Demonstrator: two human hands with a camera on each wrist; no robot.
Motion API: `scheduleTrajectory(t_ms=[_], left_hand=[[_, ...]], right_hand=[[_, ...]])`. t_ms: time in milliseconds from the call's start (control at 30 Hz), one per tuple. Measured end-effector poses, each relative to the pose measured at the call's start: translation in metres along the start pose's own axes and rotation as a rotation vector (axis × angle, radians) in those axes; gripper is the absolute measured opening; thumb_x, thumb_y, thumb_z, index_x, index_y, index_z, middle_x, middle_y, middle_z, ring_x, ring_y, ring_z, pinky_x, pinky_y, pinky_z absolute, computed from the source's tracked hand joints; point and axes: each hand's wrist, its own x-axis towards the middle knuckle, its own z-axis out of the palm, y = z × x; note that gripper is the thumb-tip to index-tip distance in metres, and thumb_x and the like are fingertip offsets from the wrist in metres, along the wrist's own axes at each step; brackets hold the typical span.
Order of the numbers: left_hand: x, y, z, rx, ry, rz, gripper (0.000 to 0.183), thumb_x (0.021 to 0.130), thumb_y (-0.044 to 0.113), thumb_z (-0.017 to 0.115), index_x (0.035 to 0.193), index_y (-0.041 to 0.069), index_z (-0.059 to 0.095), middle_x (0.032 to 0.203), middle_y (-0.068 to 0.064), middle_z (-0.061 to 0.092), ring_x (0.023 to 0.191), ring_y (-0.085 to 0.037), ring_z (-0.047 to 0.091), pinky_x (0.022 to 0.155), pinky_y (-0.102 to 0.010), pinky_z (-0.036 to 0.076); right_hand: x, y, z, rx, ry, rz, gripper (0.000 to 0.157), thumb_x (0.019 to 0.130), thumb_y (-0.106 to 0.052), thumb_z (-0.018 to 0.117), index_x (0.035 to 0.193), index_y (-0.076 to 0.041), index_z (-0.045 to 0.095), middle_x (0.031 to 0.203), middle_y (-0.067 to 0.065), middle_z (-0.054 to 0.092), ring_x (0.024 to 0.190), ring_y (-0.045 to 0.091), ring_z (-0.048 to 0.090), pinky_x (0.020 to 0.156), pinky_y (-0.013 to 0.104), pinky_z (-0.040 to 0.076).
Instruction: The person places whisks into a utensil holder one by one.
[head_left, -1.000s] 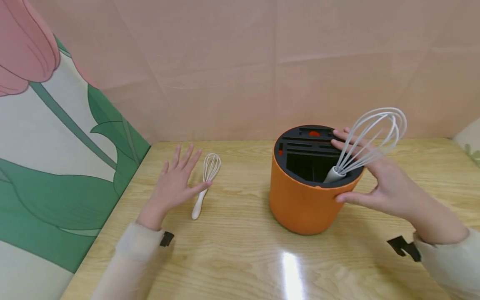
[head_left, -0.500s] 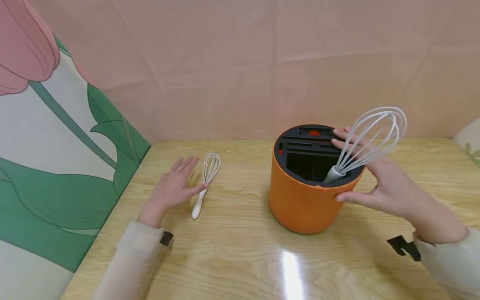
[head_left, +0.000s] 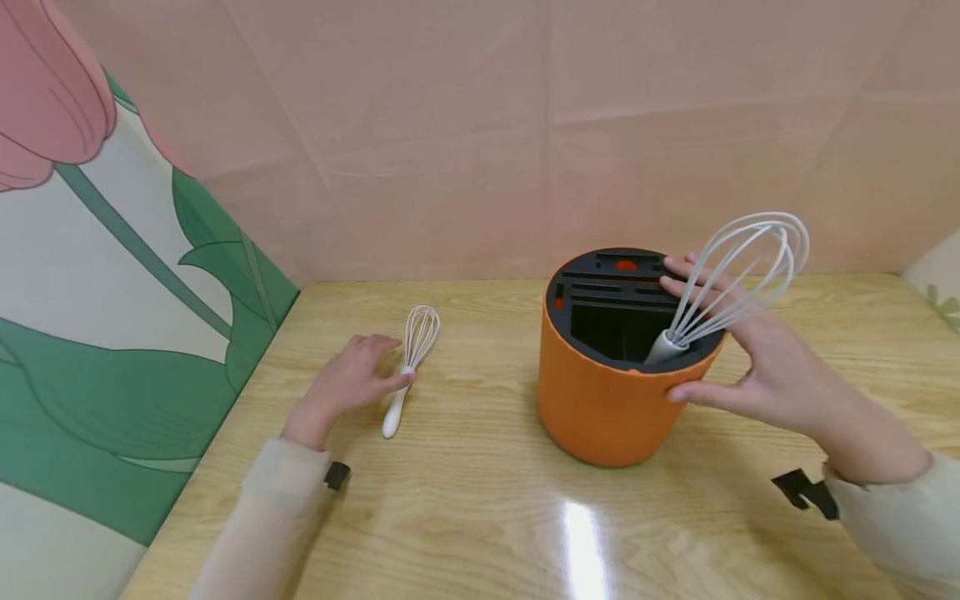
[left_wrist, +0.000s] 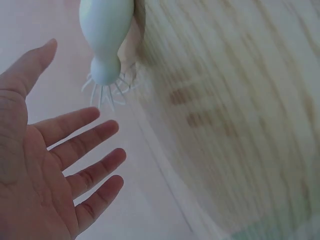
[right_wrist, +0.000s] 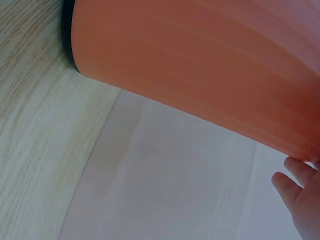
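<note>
The left hand (head_left: 348, 381) is poised at the small whisk (head_left: 394, 412), which lies on the wood-grain surface (head_left: 472, 483), wire loops pointing away from the person. Its thumb and fingers stand apart, pinching nothing; whether the thumb touches the whisk cannot be told. The right hand (head_left: 783, 371), fingers spread and nearly straight, rests against the right side of the orange holder (head_left: 611, 417), thumb on the outer wall, fingertips at the dark top. A large whisk (head_left: 667, 346) leans rightward from the holder's open compartment, handle down, loops up.
</note>
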Motion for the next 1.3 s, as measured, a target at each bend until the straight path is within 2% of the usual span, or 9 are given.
scheduleTrajectory(t_ms=[267,467,733,933,1133,1300], left_hand=[[0.008,-0.001,0.003,0.009,-0.017,0.017,0.062,0.087,0.049,0.073,0.129,0.005,0.064,0.133,-0.014,0.063,0.124,-0.034,0.052,0.101,-0.055,0.048],[0.012,-0.004,0.003,0.005,-0.032,0.003,0.054,0.085,0.043,0.076,0.123,0.006,0.069,0.121,-0.01,0.068,0.112,-0.03,0.057,0.095,-0.049,0.05],[0.018,-0.006,0.001,-0.111,-0.083,0.02,0.048,0.086,0.025,0.078,0.124,-0.002,0.064,0.093,-0.01,0.074,0.084,-0.02,0.069,0.078,-0.038,0.057],[0.018,-0.007,0.004,-0.186,-0.1,0.029,0.048,0.087,0.015,0.077,0.126,-0.006,0.059,0.091,-0.013,0.074,0.082,-0.02,0.07,0.076,-0.035,0.058],[0.017,-0.011,0.006,-0.217,-0.102,0.032,0.047,0.087,0.012,0.076,0.127,-0.005,0.057,0.093,-0.014,0.072,0.084,-0.022,0.069,0.077,-0.036,0.058],[0.015,-0.015,0.004,-0.249,-0.099,0.031,0.047,0.088,0.01,0.074,0.129,-0.007,0.057,0.095,-0.016,0.072,0.086,-0.024,0.069,0.079,-0.038,0.058]], right_hand=[[0.0,0.0,-0.001,0.002,-0.002,0.009,0.1,0.07,-0.058,0.081,0.142,0.004,0.049,0.159,0.005,0.038,0.153,0.014,0.023,0.121,0.015,0.016],[0.002,0.0,-0.002,0.0,0.001,0.003,0.1,0.07,-0.058,0.081,0.142,0.004,0.049,0.159,0.006,0.039,0.152,0.013,0.023,0.12,0.015,0.017],[0.005,0.0,-0.003,0.0,0.002,-0.006,0.099,0.071,-0.059,0.08,0.142,0.004,0.049,0.159,0.006,0.038,0.152,0.012,0.023,0.12,0.015,0.017],[0.002,0.003,-0.003,-0.006,-0.003,0.007,0.1,0.069,-0.056,0.084,0.142,0.003,0.049,0.158,0.009,0.039,0.152,0.014,0.023,0.121,0.017,0.016],[-0.002,0.001,-0.004,-0.023,-0.038,0.074,0.104,0.061,-0.042,0.094,0.145,0.0,0.047,0.157,0.017,0.039,0.153,0.021,0.023,0.122,0.019,0.016],[-0.002,-0.001,-0.003,-0.017,-0.041,0.081,0.105,0.06,-0.037,0.095,0.145,0.001,0.047,0.156,0.019,0.038,0.153,0.022,0.023,0.123,0.02,0.016]])
